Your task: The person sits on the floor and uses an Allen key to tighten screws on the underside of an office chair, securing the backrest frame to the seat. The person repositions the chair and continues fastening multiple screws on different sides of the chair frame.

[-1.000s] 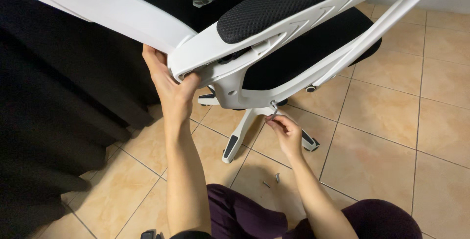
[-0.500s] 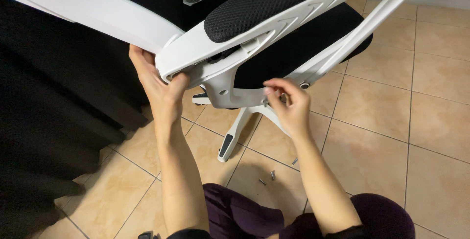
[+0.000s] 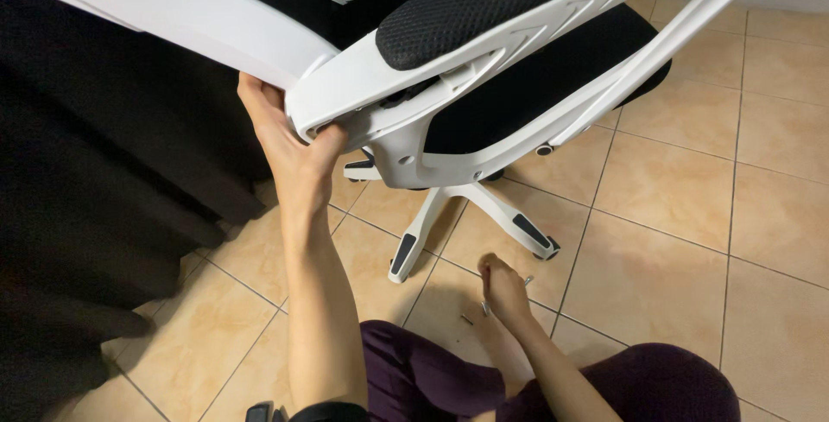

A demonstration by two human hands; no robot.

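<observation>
The left hand (image 3: 294, 150), upper left of centre, grips the white chair frame (image 3: 363, 85); the right hand (image 3: 503, 288) closes its fingers over loose screws (image 3: 471, 318) on the floor (image 3: 673, 258), so fastening remains.

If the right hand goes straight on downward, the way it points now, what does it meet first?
The right hand points down at the tiled floor, where small screws lie by its fingers. It would probably meet those screws first; it may already touch one, depth is unclear.

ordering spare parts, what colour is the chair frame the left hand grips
White chair frame, with black mesh; head view.
</observation>
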